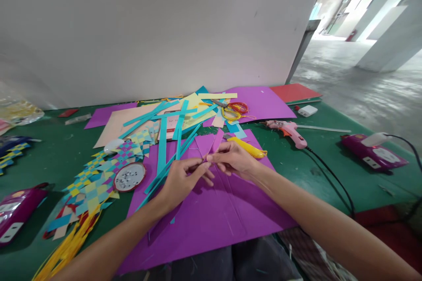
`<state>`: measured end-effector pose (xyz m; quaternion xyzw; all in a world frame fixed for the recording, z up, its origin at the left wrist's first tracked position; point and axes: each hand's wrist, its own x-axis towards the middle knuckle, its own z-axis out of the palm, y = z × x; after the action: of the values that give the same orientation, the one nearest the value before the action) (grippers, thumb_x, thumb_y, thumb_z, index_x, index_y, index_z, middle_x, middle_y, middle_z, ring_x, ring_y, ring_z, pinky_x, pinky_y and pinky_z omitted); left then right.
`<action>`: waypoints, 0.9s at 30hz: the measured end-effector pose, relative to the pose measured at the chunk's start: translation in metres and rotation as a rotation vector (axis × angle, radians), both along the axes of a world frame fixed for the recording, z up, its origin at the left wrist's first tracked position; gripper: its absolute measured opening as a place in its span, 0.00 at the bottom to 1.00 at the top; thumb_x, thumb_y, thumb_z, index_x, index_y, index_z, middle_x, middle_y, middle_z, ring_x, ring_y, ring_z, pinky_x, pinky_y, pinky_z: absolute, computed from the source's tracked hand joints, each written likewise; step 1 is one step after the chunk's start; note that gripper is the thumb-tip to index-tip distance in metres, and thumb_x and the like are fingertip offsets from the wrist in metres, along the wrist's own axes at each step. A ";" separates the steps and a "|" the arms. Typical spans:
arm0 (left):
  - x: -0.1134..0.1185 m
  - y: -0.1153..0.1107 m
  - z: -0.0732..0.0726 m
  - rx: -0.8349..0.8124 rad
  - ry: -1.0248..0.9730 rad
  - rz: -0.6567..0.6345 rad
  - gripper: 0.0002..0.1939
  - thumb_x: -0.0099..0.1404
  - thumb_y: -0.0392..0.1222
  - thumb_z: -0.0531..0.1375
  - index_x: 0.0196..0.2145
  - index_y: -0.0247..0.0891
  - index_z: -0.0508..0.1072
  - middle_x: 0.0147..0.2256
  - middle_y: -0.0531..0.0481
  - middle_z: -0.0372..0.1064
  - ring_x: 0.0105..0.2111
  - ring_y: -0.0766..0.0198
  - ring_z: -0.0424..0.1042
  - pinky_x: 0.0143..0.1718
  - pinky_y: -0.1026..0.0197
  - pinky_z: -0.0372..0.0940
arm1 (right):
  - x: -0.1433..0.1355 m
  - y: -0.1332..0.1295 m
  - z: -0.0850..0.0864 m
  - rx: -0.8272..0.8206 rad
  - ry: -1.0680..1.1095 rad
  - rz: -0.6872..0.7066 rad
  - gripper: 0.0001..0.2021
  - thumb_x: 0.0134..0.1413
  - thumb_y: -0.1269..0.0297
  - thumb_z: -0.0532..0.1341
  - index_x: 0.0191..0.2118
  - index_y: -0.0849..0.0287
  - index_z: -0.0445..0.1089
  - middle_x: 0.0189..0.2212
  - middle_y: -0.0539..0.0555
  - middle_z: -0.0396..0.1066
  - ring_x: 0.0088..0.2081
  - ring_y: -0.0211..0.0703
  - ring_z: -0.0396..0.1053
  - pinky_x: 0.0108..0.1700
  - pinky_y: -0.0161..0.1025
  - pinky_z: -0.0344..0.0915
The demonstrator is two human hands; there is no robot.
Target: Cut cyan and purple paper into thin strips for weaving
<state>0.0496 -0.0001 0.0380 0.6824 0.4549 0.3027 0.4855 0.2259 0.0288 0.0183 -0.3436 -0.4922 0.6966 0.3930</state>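
Observation:
My left hand [187, 178] and my right hand [234, 158] meet over a large purple sheet [211, 228]. Both pinch a narrow purple paper strip [216, 140], whose upper end sticks up between them; its lower part is partly hidden by my fingers. Long teal strips [161, 149] lie left of my hands, some passing beside my left wrist. A yellow utility knife [249, 147] rests on the purple sheet just beyond my right hand.
Woven paper pieces [95, 180] and a round dish of small beads [129, 177] are at the left. Scissors [231, 112] lie on paper at the back. A pink glue gun [290, 133] and a purple power strip [374, 153] sit right. A white board [148, 35] stands behind.

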 end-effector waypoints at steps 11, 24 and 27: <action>-0.002 0.002 -0.003 0.017 0.002 0.002 0.16 0.65 0.47 0.56 0.27 0.33 0.74 0.25 0.46 0.76 0.24 0.62 0.76 0.21 0.66 0.69 | 0.002 -0.002 0.004 0.016 -0.005 -0.043 0.15 0.41 0.58 0.69 0.20 0.61 0.65 0.10 0.42 0.60 0.10 0.26 0.52 0.12 0.27 0.48; -0.002 0.002 -0.006 0.042 -0.022 -0.045 0.16 0.67 0.45 0.54 0.30 0.33 0.75 0.28 0.45 0.77 0.25 0.61 0.77 0.27 0.64 0.68 | -0.009 -0.005 -0.001 0.021 0.061 -0.089 0.16 0.39 0.57 0.70 0.20 0.61 0.64 0.10 0.41 0.55 0.12 0.26 0.49 0.13 0.28 0.46; -0.003 0.003 -0.006 0.040 -0.028 -0.050 0.15 0.67 0.44 0.54 0.30 0.33 0.75 0.28 0.46 0.77 0.25 0.61 0.77 0.27 0.64 0.68 | -0.005 -0.003 0.000 0.030 0.028 -0.058 0.15 0.40 0.57 0.69 0.21 0.61 0.64 0.10 0.40 0.55 0.12 0.27 0.50 0.13 0.28 0.48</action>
<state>0.0466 0.0030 0.0323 0.6989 0.4248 0.3089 0.4854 0.2207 0.0258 0.0178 -0.3421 -0.4868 0.6822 0.4250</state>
